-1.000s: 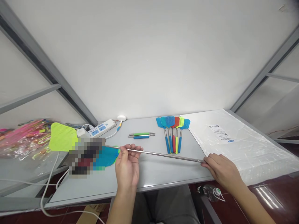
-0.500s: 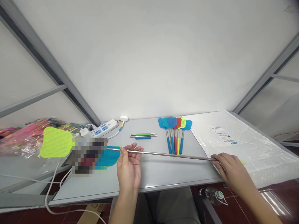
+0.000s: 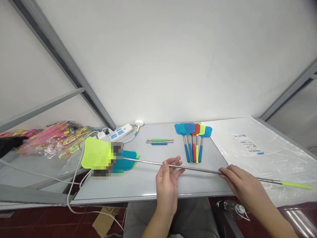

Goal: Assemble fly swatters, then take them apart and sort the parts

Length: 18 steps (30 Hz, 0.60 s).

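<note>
A fly swatter (image 3: 148, 163) with a long metal telescoping rod is held stretched out above the table. Its yellow-green perforated head (image 3: 95, 153) is at the left, partly blurred out, and its yellow-green grip (image 3: 296, 185) points right. My left hand (image 3: 168, 181), palm up, pinches the rod near its middle between thumb and fingers. Further right, my right hand (image 3: 244, 185) is closed over the rod from above, short of the grip. Blue swatter heads (image 3: 126, 162) lie on the table behind the yellow-green head, partly hidden.
Several colourful fly swatters (image 3: 194, 142) lie fanned out at the back. Left of them are green and blue handles (image 3: 159, 142) with metal rods. A power strip (image 3: 121, 133), cables and plastic-wrapped items (image 3: 59, 138) are at the left. A white package (image 3: 245, 142) covers the table's right side.
The swatter has shifted right, bringing its head nearer the blue heads. My left hand has moved right, closer to my right hand. More of the grip now shows. The view has shifted slightly.
</note>
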Each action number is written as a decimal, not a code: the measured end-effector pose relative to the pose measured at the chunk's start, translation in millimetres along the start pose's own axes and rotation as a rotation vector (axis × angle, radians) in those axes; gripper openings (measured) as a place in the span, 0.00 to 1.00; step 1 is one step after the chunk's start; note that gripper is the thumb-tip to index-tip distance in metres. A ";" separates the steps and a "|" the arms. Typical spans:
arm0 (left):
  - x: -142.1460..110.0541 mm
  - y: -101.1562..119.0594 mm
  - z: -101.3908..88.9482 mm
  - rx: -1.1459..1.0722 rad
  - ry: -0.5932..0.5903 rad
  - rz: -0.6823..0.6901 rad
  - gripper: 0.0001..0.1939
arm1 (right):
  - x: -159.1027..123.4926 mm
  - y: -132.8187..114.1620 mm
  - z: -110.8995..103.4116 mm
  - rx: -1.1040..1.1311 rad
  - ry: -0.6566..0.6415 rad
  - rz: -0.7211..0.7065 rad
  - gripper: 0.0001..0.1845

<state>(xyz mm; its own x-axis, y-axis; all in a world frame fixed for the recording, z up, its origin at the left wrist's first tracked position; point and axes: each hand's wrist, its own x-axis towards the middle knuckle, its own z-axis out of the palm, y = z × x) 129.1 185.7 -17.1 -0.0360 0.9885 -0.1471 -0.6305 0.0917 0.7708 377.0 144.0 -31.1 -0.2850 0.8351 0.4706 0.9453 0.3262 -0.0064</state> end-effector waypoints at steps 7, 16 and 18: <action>-0.5 -2.5 0.1 0.119 -0.106 -0.047 0.20 | 12.8 -16.3 -9.3 -0.045 0.007 -0.072 0.11; 46.9 83.7 -77.6 -0.262 0.194 0.263 0.28 | 8.2 1.3 -5.7 0.009 0.043 -0.041 0.09; 53.1 95.4 -88.3 -0.274 0.246 0.250 0.26 | 7.8 -1.4 -1.1 0.035 0.028 -0.057 0.09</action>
<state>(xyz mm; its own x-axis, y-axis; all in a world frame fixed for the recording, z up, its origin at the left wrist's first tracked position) -1.5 236.2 -6.1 -0.3759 0.9151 -0.1462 -0.7600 -0.2141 0.6136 373.6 149.5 -26.4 -0.3331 0.8020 0.4959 0.9213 0.3887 -0.0098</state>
